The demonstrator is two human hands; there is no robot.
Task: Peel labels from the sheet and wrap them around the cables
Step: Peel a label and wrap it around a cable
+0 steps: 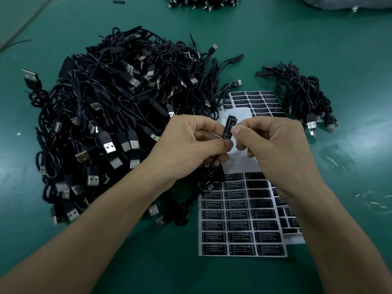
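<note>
Mid-frame, my left hand (191,145) fingers (222,143) are pinching a thin cable (213,161) while my right hand (273,145) is pinching a peeled label (227,126) onto it; folding it shut seems next.

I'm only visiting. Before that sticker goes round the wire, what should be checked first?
1. Label peeled off the sheet: ok, it is held up between the hands.
2. Left hand grips a cable: ok.
3. Right hand pinches the label: ok.
4. Label lined up with the cable: cannot tell, fingers hide the contact.
5. Label flat, no creases: cannot tell, it is seen edge-on.
6. More labels left on the sheet: ok, several rows.
</note>
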